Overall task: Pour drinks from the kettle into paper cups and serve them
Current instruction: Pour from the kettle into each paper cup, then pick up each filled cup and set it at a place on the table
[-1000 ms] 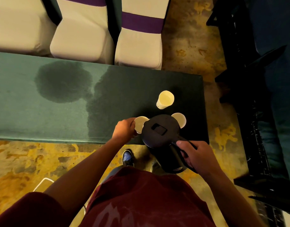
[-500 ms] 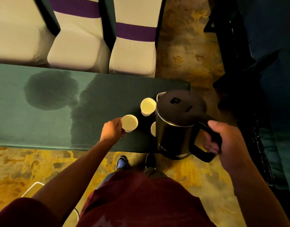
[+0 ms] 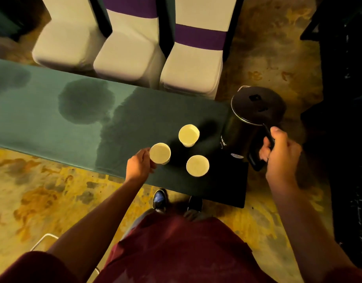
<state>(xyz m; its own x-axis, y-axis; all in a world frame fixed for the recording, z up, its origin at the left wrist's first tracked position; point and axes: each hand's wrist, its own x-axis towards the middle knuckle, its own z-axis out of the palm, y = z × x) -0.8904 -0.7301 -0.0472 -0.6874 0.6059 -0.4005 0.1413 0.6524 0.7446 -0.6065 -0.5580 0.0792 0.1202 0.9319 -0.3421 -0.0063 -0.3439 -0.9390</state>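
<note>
Three paper cups (image 3: pixel 189 135) look filled; left hand (image 3: pixel 139 165) wraps the nine-o'clock cup (image 3: pixel 160 153), right hand (image 3: pixel 278 152) clenches the kettle (image 3: pixel 251 119) at three o'clock. Serving remains.

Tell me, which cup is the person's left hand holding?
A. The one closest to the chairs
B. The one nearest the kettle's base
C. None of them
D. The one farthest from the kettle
D. The left hand wraps the leftmost paper cup, farthest from the kettle that the right hand grips by its handle.
</note>
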